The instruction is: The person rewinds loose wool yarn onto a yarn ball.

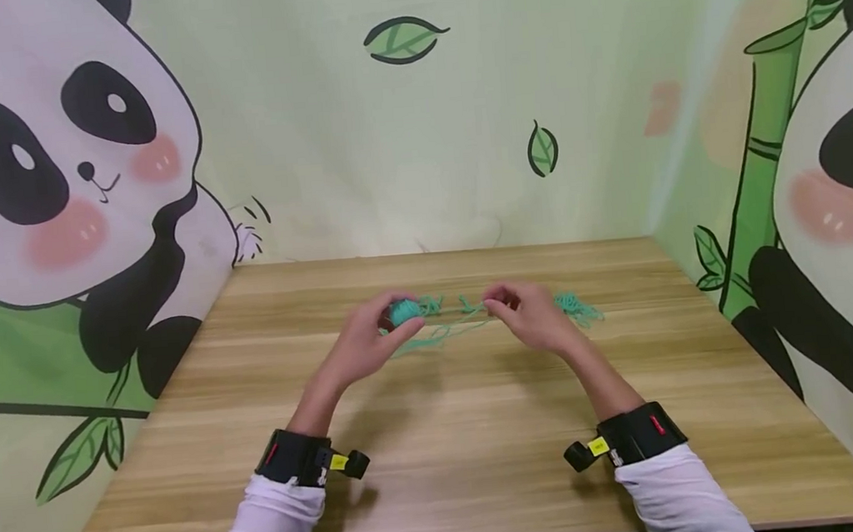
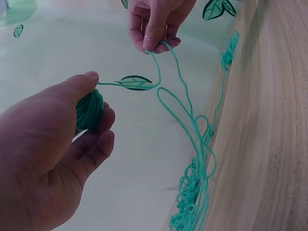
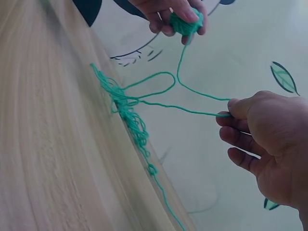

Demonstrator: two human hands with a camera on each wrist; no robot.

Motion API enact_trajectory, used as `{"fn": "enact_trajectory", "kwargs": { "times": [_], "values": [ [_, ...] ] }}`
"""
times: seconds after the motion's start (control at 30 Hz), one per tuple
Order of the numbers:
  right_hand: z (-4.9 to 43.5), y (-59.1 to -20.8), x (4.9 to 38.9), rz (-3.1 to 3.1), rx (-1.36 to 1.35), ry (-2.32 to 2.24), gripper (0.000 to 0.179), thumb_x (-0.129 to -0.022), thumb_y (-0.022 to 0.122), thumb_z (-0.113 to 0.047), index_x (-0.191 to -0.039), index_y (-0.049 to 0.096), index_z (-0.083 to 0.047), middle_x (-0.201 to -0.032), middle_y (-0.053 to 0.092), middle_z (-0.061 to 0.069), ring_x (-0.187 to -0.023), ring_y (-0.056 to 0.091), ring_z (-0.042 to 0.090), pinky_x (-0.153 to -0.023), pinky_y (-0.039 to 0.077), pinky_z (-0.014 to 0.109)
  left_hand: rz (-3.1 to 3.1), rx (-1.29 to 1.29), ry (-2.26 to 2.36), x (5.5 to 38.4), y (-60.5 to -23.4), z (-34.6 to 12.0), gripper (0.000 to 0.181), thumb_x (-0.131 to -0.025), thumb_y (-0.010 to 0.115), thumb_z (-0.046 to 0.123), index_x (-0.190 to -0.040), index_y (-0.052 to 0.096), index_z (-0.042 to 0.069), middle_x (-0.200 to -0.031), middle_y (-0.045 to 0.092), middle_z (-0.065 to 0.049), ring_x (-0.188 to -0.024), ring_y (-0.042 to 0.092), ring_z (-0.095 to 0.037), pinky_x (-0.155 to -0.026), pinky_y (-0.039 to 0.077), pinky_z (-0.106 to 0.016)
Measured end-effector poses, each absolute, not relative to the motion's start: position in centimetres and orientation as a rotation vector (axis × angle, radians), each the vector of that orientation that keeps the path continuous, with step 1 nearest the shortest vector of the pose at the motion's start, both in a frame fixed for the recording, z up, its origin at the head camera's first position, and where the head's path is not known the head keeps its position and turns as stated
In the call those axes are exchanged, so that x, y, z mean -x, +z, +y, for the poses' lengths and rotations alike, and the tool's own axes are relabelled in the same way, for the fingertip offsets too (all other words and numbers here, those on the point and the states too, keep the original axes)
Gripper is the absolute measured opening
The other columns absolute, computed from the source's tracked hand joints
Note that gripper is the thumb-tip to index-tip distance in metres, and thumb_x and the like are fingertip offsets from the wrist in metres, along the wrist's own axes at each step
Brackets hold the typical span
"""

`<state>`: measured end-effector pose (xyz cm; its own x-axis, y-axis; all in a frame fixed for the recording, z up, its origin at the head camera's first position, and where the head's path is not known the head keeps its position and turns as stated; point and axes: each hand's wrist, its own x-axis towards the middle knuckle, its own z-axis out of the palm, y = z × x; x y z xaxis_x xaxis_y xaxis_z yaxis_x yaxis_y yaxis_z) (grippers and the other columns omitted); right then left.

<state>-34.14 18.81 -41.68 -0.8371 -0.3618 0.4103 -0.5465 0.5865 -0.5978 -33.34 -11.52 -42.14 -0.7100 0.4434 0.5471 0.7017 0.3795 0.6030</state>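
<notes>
A small ball of teal yarn (image 2: 90,109) is held between the thumb and fingers of my left hand (image 1: 371,330), above the table. My right hand (image 1: 526,315) pinches the yarn strand (image 3: 204,112) between thumb and fingertips. From the ball the strand runs across to that pinch, then drops back to the loose yarn. A tangled heap of loose yarn (image 3: 127,113) lies on the table below the hands, with a loop rising out of it. Beyond the right hand sits a smaller clump of the same yarn (image 1: 577,308), joined to the heap by a strand in the left wrist view.
The wooden table (image 1: 457,464) reaches back to a pale green wall (image 1: 311,141) painted with pandas and leaves. Both wrists wear black straps with small cameras, the left camera (image 1: 355,464) and the right camera (image 1: 580,456) facing inward.
</notes>
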Motion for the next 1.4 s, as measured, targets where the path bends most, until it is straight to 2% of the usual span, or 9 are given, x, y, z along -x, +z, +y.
{"fn": "enact_trajectory", "kwargs": {
  "times": [0.3,0.5,0.7,0.83,0.93,1.03,1.17,1.27,1.4],
  "values": [
    [21.8,-42.0,34.7,-2.527,-0.676,1.111,0.014,-0.103,0.064,-0.010,-0.108,0.072,0.001,-0.091,0.073,0.016,-0.073,0.059,0.019,-0.058,0.049,0.027,-2.284,1.031,-1.319,31.5,-39.7,-10.6,0.029,-0.095,0.074,0.005,-0.123,0.069,-0.001,-0.094,0.071,-0.010,-0.075,0.062,-0.017,-0.067,0.060,-0.048],
    [21.7,-42.4,34.9,-2.636,-0.594,0.984,0.017,-0.103,0.063,-0.013,-0.109,0.073,0.001,-0.096,0.073,0.012,-0.084,0.064,0.022,-0.069,0.057,0.038,-2.289,1.055,-1.277,32.1,-40.1,-10.6,0.030,-0.095,0.075,0.010,-0.124,0.071,0.001,-0.102,0.071,-0.006,-0.079,0.062,-0.014,-0.068,0.061,-0.040],
    [19.0,-41.9,34.7,-2.618,-0.718,1.183,0.033,-0.104,0.064,-0.027,-0.126,0.071,-0.003,-0.119,0.072,0.010,-0.110,0.064,0.025,-0.093,0.056,0.047,-2.292,1.108,-1.222,33.5,-40.4,-10.4,0.034,-0.097,0.074,0.027,-0.127,0.072,0.013,-0.117,0.064,0.001,-0.089,0.060,-0.011,-0.074,0.060,-0.031],
    [16.7,-41.4,34.2,-2.503,-0.955,1.576,0.044,-0.105,0.062,-0.023,-0.141,0.059,0.001,-0.138,0.063,0.014,-0.128,0.056,0.027,-0.103,0.051,0.052,-2.285,1.124,-1.201,33.4,-39.7,-10.1,0.036,-0.098,0.073,0.027,-0.130,0.071,0.011,-0.118,0.061,0.000,-0.094,0.059,-0.010,-0.077,0.061,-0.029],
    [15.4,-41.2,33.8,-2.442,-1.097,1.832,0.049,-0.106,0.060,-0.018,-0.150,0.049,0.001,-0.146,0.057,0.016,-0.134,0.052,0.027,-0.107,0.048,0.053,-2.270,1.141,-1.200,33.4,-39.2,-9.7,0.038,-0.098,0.072,0.027,-0.133,0.069,0.010,-0.120,0.062,-0.001,-0.096,0.059,-0.010,-0.077,0.061,-0.029],
    [14.6,-41.1,33.6,-2.426,-1.164,1.952,0.049,-0.107,0.058,-0.019,-0.152,0.048,-0.002,-0.138,0.063,0.017,-0.126,0.058,0.027,-0.108,0.046,0.055,-2.265,1.139,-1.232,33.5,-38.8,-9.4,0.043,-0.099,0.072,0.027,-0.138,0.066,0.011,-0.122,0.063,-0.002,-0.093,0.061,-0.011,-0.075,0.061,-0.031],
    [14.3,-41.0,33.5,-2.400,-1.158,1.941,0.039,-0.108,0.056,-0.020,-0.142,0.058,-0.001,-0.105,0.072,0.019,-0.098,0.067,0.030,-0.097,0.054,0.052,-2.271,1.075,-1.328,33.6,-38.7,-9.2,0.047,-0.099,0.072,0.028,-0.142,0.062,0.013,-0.124,0.066,-0.002,-0.085,0.067,-0.012,-0.070,0.061,-0.035],
    [14.4,-40.9,33.4,-2.360,-1.082,1.912,0.032,-0.108,0.057,-0.024,-0.131,0.066,-0.003,-0.085,0.064,0.013,-0.077,0.060,0.028,-0.076,0.056,0.038,-2.270,1.010,-1.363,33.6,-38.9,-9.2,0.047,-0.098,0.071,0.030,-0.141,0.062,0.015,-0.122,0.068,-0.001,-0.088,0.069,-0.012,-0.072,0.062,-0.036],
    [14.6,-40.6,33.4,-2.272,-0.978,1.983,0.030,-0.107,0.058,-0.028,-0.118,0.071,-0.003,-0.071,0.052,0.006,-0.062,0.045,0.022,-0.060,0.041,0.028,-2.237,0.950,-1.366,33.8,-39.4,-9.2,0.044,-0.097,0.073,0.030,-0.137,0.066,0.014,-0.113,0.072,0.001,-0.090,0.070,-0.011,-0.074,0.061,-0.035]
  ]
}}
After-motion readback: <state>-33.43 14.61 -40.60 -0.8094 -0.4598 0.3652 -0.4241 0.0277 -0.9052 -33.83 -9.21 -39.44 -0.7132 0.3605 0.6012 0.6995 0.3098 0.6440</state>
